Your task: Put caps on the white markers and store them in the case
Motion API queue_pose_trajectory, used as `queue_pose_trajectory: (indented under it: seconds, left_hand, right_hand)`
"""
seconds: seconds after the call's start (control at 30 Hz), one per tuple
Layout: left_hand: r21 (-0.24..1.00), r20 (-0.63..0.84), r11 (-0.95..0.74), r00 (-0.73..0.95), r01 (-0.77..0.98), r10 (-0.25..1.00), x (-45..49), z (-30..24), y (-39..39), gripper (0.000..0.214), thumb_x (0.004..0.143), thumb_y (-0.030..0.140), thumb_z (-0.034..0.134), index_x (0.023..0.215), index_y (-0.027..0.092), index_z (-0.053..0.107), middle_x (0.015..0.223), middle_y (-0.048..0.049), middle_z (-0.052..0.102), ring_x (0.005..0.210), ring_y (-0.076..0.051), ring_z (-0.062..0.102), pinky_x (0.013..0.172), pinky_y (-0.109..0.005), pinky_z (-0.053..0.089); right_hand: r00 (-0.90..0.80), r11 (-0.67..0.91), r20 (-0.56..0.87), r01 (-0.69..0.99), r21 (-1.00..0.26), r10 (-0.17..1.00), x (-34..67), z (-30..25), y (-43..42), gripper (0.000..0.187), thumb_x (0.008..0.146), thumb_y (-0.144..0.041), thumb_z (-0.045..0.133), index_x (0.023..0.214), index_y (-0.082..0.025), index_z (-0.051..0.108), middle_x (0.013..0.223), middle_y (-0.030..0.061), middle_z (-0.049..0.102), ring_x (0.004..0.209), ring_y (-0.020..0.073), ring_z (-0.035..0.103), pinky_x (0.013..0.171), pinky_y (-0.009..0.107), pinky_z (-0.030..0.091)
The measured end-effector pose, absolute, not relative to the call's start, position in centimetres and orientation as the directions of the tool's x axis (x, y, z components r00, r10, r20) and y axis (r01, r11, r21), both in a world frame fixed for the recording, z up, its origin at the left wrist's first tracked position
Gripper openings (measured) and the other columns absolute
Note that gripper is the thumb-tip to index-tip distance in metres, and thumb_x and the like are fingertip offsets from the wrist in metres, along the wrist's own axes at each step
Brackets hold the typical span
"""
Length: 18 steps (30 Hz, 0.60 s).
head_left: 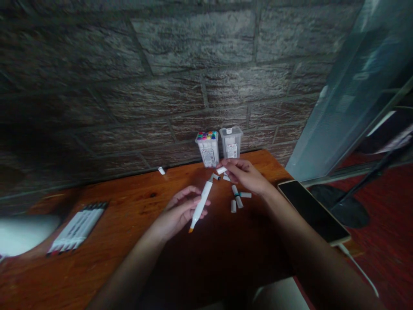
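Holding a white marker [201, 202] in our left hand [177, 212], we close thumb and fingers round the middle of its barrel. The marker is tilted above the wooden table [135, 202]; its bare orange tip points down toward us and its other end points up toward our right hand [247, 175]. That hand pinches a small white cap [221, 170] between thumb and forefinger, just beyond the marker's upper end. We cannot tell whether the cap and the marker touch.

Just below and beside our right hand, several loose caps [238, 201] lie scattered on the wood, close together. One more stray cap [161, 171] lies by itself further left, near the wall.

Behind the hands, at the table's back edge, stands a clear marker box [208, 150] filled with upright markers whose coloured ends show on top. Beside it, to the right, stands a second clear box [231, 143]. Both are set against the dark brick wall [167, 86].

Well to our left, a row of markers [79, 226] lies side by side on the table. To our right, a dark-screened phone [312, 211] lies flat at the table's edge, with a sheer curtain [348, 94] beyond it.
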State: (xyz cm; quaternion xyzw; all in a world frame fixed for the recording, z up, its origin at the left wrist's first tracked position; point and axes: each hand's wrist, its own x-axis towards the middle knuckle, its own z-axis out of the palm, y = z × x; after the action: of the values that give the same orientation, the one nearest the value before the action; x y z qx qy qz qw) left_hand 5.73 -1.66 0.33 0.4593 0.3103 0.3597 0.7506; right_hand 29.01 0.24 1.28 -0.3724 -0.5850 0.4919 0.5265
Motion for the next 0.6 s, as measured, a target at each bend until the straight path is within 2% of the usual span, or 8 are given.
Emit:
queue_pose_trajectory:
  seconds: [0.13, 0.27, 0.37, 0.47, 0.6]
  left_hand:
    - [0.924, -0.124, 0.305, 0.572, -0.232, 0.810, 5.7, 0.2, -1.7, 0.030, 0.072, 0.022, 0.080, 0.091, 0.015, 0.058, 0.079, -0.0076, 0.076, 0.058, -0.013, 0.068, 0.056, -0.021, 0.056]
    - [0.924, -0.120, 0.309, 0.594, -0.226, 0.795, 5.8, 0.2, -1.8, 0.028, 0.073, 0.023, 0.080, 0.092, 0.016, 0.060, 0.080, -0.0075, 0.075, 0.060, -0.014, 0.069, 0.056, -0.021, 0.057]
    - [0.922, -0.116, 0.312, 0.605, -0.231, 0.788, 5.9, 0.2, -1.9, 0.027, 0.073, 0.024, 0.080, 0.092, 0.016, 0.062, 0.078, -0.0062, 0.075, 0.055, -0.012, 0.066, 0.050, -0.019, 0.054]
    - [0.908, -0.061, 0.291, 0.593, -0.300, 0.803, 5.7, -0.2, -1.6, 0.025, 0.075, 0.027, 0.078, 0.094, 0.017, 0.065, 0.076, -0.0048, 0.074, 0.050, -0.011, 0.063, 0.046, -0.017, 0.051]
    - [0.874, 0.026, 0.248, 0.551, -0.417, 0.834, 5.4, -0.2, -1.2, 0.032, 0.074, 0.024, 0.078, 0.104, 0.018, 0.068, 0.086, -0.0067, 0.075, 0.063, -0.013, 0.067, 0.055, -0.020, 0.054]
  right_hand:
    - [-0.232, 0.242, 0.257, -0.092, -0.966, 0.938, 28.6, 1.2, 0.2, 0.028, 0.088, -0.044, 0.060, 0.092, -0.018, 0.069, 0.070, -0.0019, 0.055, 0.051, 0.0054, 0.035, 0.046, 0.023, 0.025]
    - [-0.312, 0.179, 0.193, -0.073, -0.981, 0.930, 28.4, 0.9, 0.0, 0.031, 0.089, -0.046, 0.059, 0.090, -0.018, 0.069, 0.061, -0.0039, 0.049, 0.049, 0.0054, 0.033, 0.044, 0.022, 0.021]
    - [-0.370, 0.120, 0.130, -0.051, -0.991, 0.920, 28.3, 0.8, -0.2, 0.033, 0.088, -0.049, 0.059, 0.087, -0.017, 0.068, 0.057, -0.0054, 0.047, 0.047, 0.0049, 0.033, 0.043, 0.022, 0.019]
    - [-0.387, 0.111, 0.119, -0.043, -0.993, 0.914, 27.9, 0.8, -0.4, 0.034, 0.087, -0.049, 0.059, 0.078, -0.017, 0.063, 0.055, -0.0062, 0.046, 0.045, 0.0043, 0.032, 0.042, 0.022, 0.018]
    - [-0.349, 0.108, 0.125, -0.067, -0.992, 0.929, 27.1, 0.7, -0.5, 0.038, 0.088, -0.048, 0.059, 0.067, -0.017, 0.057, 0.055, -0.0053, 0.048, 0.046, 0.0040, 0.034, 0.044, 0.022, 0.021]
